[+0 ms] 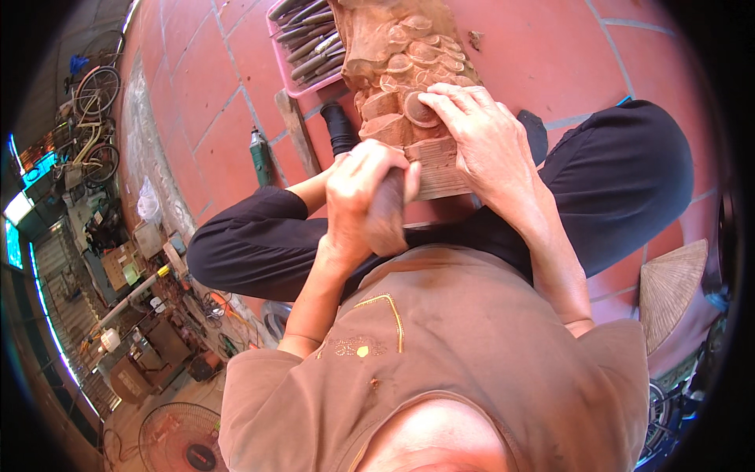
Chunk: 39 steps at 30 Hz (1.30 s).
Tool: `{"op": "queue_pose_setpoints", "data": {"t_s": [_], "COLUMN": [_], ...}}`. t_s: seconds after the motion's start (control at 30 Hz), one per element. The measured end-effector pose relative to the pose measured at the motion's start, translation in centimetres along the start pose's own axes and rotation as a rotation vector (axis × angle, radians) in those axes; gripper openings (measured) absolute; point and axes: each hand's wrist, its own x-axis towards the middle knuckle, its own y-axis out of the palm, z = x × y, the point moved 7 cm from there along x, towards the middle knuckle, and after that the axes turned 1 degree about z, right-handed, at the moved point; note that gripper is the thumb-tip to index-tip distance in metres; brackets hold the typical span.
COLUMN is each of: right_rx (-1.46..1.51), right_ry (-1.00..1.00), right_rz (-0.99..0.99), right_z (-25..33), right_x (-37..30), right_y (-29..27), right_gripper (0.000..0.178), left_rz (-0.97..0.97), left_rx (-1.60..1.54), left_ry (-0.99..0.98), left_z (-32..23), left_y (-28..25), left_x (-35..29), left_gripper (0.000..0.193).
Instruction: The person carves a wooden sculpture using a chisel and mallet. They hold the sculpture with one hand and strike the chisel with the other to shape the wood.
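Two hands work on one block of carved wood. The left hand (370, 197) is wrapped tight in a fist round the dark wooden handle of a carving tool (387, 216), its grip pressed together about the shaft, whose tip is hidden against the lower end of the wood carving (405, 71). The right hand (480, 141) lies on top of the carving's near end, fingers (440, 98) curled down and pressing on a rounded relief; it holds nothing else.

The carving is reddish-brown, raw and unpainted, cut in overlapping round, scale-like lobes, with a plainer ribbed base toward the person. It stands on the red tiled floor (550, 47) between the person's knees, running away toward the floor's far edge.

Beyond it to the left, a pink tray (292, 79) holds a row of chisels (311, 39). A green power tool (260, 153) lies on the tiles near the left knee. A woven conical hat (668, 287) rests at the right side of the floor.
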Motion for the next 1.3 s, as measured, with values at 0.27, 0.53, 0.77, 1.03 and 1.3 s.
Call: {"op": "queue_pose_setpoints", "data": {"t_s": [0.27,0.53,0.77,1.03,1.3], "right_rx": [0.064,0.030,0.029,0.001,0.016], "right_ry": [-0.007,0.000,0.012,-0.009,0.009], "right_rz": [0.007,0.012,0.024,0.008,0.035], "right_z": [0.1,0.2,0.1,0.2,0.3], "right_x": [0.3,0.1,0.3,0.3,0.4], "right_y": [-0.2,-0.2,-0.2,0.0,-0.1], "right_gripper": [0.044,0.046,0.044,0.046,0.046], "left_rz": [-0.095,-0.182,-0.211,-0.321,-0.201], "left_rx": [0.160,-0.066,-0.169,-0.278,-0.341], "left_ry": [0.132,0.017,-0.191,-0.254,-0.446], "left_z": [-0.3,1.6,3.4,4.9,4.7], "left_y": [0.9,-1.6,-0.9,-1.3,-1.2], "left_x": [0.4,-0.1,-2.7,-1.8,-2.0], "left_gripper": [0.021,0.021,0.017,0.012,0.016]}}
